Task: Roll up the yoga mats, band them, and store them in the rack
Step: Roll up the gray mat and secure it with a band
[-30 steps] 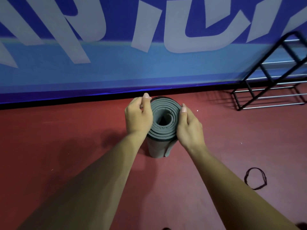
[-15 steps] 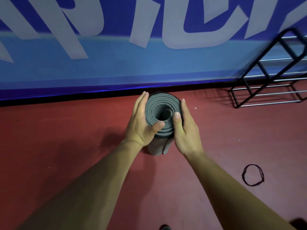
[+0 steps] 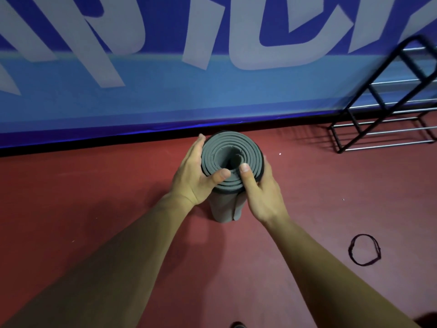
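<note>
Probably light, springy foam apt to uncoil, the rolled grey yoga mat (image 3: 230,159) stands upright on the red floor (image 3: 94,197), left hand (image 3: 192,178) and right hand (image 3: 262,190) clasping its top, thumbs over the spiral; best squeezed across its loose flap.

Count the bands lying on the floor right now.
1. A dark band lies loose on the red floor, right of and nearer than the rolled mat, apart from it. Others may lie out of frame.
</note>
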Available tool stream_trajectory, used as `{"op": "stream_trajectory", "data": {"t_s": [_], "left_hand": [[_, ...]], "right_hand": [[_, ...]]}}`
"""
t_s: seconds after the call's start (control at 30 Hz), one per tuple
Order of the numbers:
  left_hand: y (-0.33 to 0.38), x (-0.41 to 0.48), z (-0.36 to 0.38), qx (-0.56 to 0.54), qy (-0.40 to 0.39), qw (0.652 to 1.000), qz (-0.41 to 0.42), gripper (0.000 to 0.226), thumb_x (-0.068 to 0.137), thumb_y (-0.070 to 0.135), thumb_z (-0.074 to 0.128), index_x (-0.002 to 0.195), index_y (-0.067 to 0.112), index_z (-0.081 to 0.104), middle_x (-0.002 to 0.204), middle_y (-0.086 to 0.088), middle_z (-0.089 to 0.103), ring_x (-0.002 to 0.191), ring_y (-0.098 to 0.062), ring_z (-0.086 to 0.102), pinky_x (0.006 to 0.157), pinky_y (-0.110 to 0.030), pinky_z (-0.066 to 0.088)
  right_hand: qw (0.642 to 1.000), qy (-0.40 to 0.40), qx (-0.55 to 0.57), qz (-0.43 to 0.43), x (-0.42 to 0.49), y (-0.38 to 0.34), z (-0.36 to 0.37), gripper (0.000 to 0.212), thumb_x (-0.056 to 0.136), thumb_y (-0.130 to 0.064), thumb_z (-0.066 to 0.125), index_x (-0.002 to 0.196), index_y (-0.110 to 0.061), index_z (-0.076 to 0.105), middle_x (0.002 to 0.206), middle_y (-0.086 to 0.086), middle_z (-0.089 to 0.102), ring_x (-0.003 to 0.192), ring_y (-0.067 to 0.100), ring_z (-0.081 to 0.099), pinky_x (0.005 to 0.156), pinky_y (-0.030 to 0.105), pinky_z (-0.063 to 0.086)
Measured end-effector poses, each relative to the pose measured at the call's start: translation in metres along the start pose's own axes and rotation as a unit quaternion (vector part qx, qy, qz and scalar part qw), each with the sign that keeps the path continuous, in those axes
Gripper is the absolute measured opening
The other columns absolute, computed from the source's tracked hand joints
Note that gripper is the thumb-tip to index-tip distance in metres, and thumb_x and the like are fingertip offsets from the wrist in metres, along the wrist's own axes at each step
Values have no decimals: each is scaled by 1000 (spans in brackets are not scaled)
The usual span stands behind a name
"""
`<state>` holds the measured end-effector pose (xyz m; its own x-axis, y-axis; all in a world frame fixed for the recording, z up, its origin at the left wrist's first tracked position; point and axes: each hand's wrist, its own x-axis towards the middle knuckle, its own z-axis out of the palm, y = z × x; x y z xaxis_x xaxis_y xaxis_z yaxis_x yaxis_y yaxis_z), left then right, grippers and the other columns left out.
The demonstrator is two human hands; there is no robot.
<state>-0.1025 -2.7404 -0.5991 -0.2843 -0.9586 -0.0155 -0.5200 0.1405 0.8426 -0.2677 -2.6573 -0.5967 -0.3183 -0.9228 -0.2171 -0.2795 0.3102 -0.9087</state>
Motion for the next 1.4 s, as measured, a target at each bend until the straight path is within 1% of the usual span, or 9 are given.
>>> {"op": "stream_trajectory", "data": {"t_s": [0.13, 0.27, 0.4, 0.6, 0.77, 0.9, 1.03, 1.17, 1.4], "left_hand": [[5, 2, -1, 48, -10, 997, 55, 135, 54, 105, 38, 161, 26, 19, 167, 14, 11, 150, 1, 16, 118, -34, 26], [1, 1, 2, 20, 4, 999, 34, 141, 50, 105, 43, 160, 19, 23, 166, 7, 22, 150, -3, 21, 118, -26, 23], [-2, -1, 8, -9, 21, 1000, 1, 151, 41, 105, 52, 159, 17, 19, 161, 2, 35, 147, -10, 32, 119, -35, 31], [-4, -4, 11, -3, 52, 998, -23, 144, 35, 104, 57, 149, 22, 30, 138, 5, 60, 131, -16, 55, 107, -46, 47], [1, -4, 13, 53, 78, 995, -9, 153, 34, 107, 49, 151, 12, 31, 155, -5, 43, 142, -24, 43, 113, -48, 40], [-3, -10, 21, 37, 128, 990, 34, 138, 50, 102, 51, 146, 4, 34, 153, -8, 42, 140, -23, 44, 113, -46, 41], [-18, -26, 35, 24, 148, 989, 10, 144, 54, 100, 51, 155, 2, 18, 158, -9, 37, 145, -20, 37, 116, -44, 38], [-25, -34, 39, 40, 110, 992, -50, 154, 36, 102, 57, 159, 18, 15, 155, -6, 44, 142, -24, 43, 109, -41, 43], [-24, -35, 39, 44, 82, 995, -43, 149, 46, 81, 77, 160, 19, 4, 167, 0, 20, 151, -13, 23, 119, -28, 27]], "right_hand": [[998, 33, -24, -41, 7, -7, 2, 74, 103, -53, 45, 164, -26, 11, 167, -8, 26, 151, 3, 22, 119, 21, 19], [1000, 11, -16, -23, 7, -4, 9, 69, 105, -55, 25, 164, -23, 9, 169, -4, 21, 153, 7, 18, 124, 25, 16], [1000, -10, 5, -26, 9, 9, 12, 78, 99, -72, 15, 163, -31, -1, 169, -7, 20, 154, 8, 19, 127, 38, 20], [998, -50, 13, -37, 11, 12, 6, 65, 104, -61, 15, 160, -39, -9, 168, -16, 14, 154, 3, 14, 128, 35, 15], [996, -23, 4, -84, 7, 18, -1, 67, 105, -54, 24, 162, -29, 1, 169, -14, 14, 151, -8, 12, 124, 18, 14], [997, -29, 27, -68, 1, 24, 7, 62, 109, -48, 23, 163, -28, -1, 168, -17, 13, 151, -10, 10, 124, 19, 13], [995, -60, 13, -83, -2, 32, 9, 60, 108, -48, 20, 160, -35, -8, 164, -30, 3, 149, -14, 5, 121, 12, 10], [994, -77, -13, -79, -1, 44, 10, 59, 103, -64, 16, 150, -53, -18, 168, -24, 1, 152, -7, 4, 125, 24, 12], [997, -20, 25, -71, -10, 49, 17, 94, 95, -73, 35, 162, -26, -10, 171, -12, 2, 154, -3, 2, 129, 40, 13]]}}
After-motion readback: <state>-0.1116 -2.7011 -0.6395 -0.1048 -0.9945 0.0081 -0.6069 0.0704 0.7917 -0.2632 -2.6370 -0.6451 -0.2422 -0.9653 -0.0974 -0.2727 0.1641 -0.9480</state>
